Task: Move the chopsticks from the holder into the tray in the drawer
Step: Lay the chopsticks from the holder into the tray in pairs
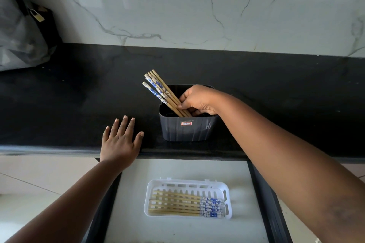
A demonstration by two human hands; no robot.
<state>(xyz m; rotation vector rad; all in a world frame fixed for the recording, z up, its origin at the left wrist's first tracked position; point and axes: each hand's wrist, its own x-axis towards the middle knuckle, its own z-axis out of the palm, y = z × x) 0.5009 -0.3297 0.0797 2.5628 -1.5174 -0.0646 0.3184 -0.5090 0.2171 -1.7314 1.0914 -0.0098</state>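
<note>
Looking down: we see a bundle of chopsticks [161, 92] standing in a dark holder [187, 130] on a black counter [69, 94].
Chopsticks in holder: wooden, blue-and-white patterned near their upper ends, leaning up and to the left out of the holder's open top.
Right hand [199, 101]: we see it reaching into the holder's mouth, fingers [182, 105] curled closed around the lower part of the bundle.
Left hand [121, 138]: palm down on the counter edge just left of the holder, fingers spread wide, holding nothing.
Holder: rectangular and ribbed, with a small red-and-white label [186, 123] on its near face, standing near the counter's front edge.
Drawer [136, 203]: pulled open below the counter, pale floor, dark sides.
Tray [189, 183]: white and slotted, lying in the drawer almost directly below the holder.
Chopsticks in tray [177, 203]: we count about five lying flat side by side, patterned ends to the right.
Wall [197, 6]: white marble with grey veins behind the counter.
Far left: a grey plastic bag [19, 35] and a dark bag with a small brass padlock [37, 16].
</note>
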